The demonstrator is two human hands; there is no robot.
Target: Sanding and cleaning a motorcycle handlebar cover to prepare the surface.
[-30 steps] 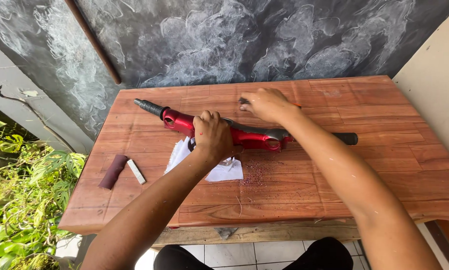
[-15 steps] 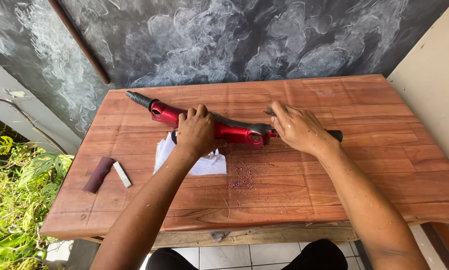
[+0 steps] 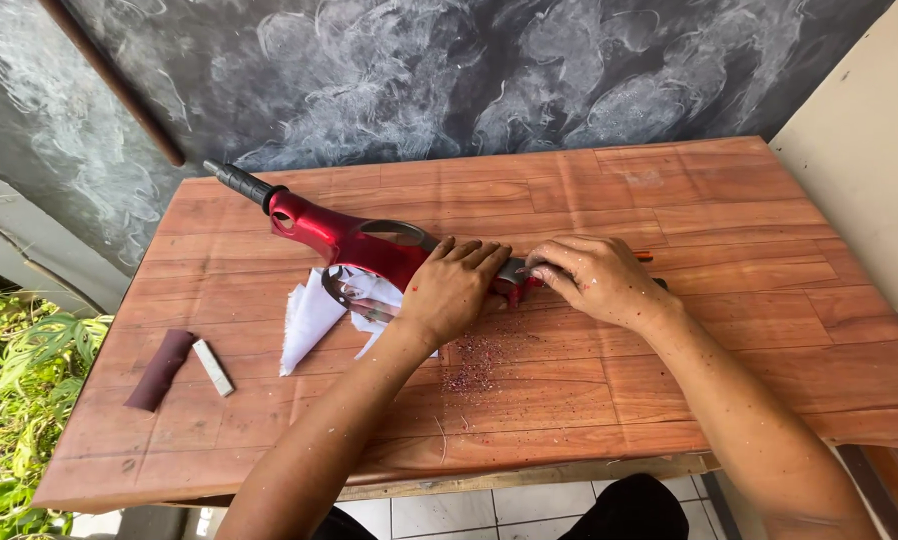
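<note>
Wooden table [image 3: 749, 300]: bears red metal part [image 3: 344, 235], white cloth [image 3: 314, 315], dark sandpaper strip [image 3: 159, 368], small white block [image 3: 212, 367], reddish dust [image 3: 469, 375].

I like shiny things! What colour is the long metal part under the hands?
The long metal part is glossy red, with a black ribbed end; the head view shows it.

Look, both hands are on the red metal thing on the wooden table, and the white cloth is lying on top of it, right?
Not quite. In the head view the white cloth lies under the red metal part, on the wooden table. The left hand and right hand are both on the part.
</note>
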